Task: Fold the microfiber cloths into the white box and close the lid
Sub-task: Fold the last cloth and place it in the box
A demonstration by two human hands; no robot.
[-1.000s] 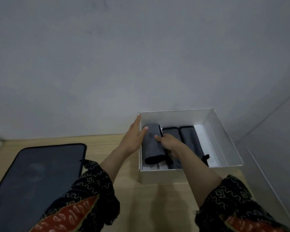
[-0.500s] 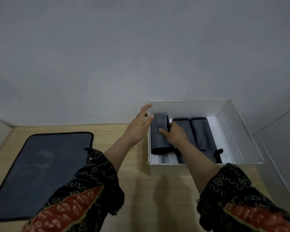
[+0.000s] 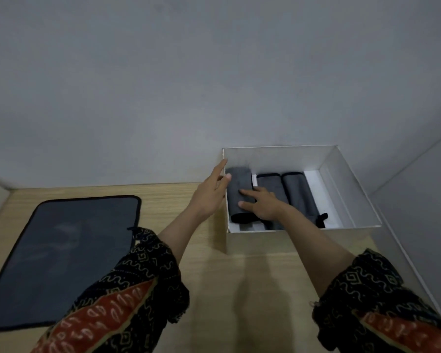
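Observation:
An open white box [image 3: 351,189] stands on the wooden table at the right, against the wall. Inside lie three folded grey microfiber cloths side by side: the left one [image 3: 237,187], the middle one [image 3: 270,182] and the right one [image 3: 299,192]. My left hand [image 3: 209,194] rests flat against the box's left wall, its fingertips over the rim touching the left cloth. My right hand [image 3: 261,203] lies inside the box with spread fingers pressing on the left cloth. One more grey cloth [image 3: 61,250] with black edging lies unfolded on the table at the left.
The wooden table [image 3: 239,289] meets a grey wall just behind the box. A white panel [image 3: 402,253], possibly the lid, runs along the table's right edge. White bottom shows in the right part of the box.
My right hand has let go of the left cloth's edge and now lies flat on it with the fingers spread. The view has tilted slightly; my left hand stays at the box wall.

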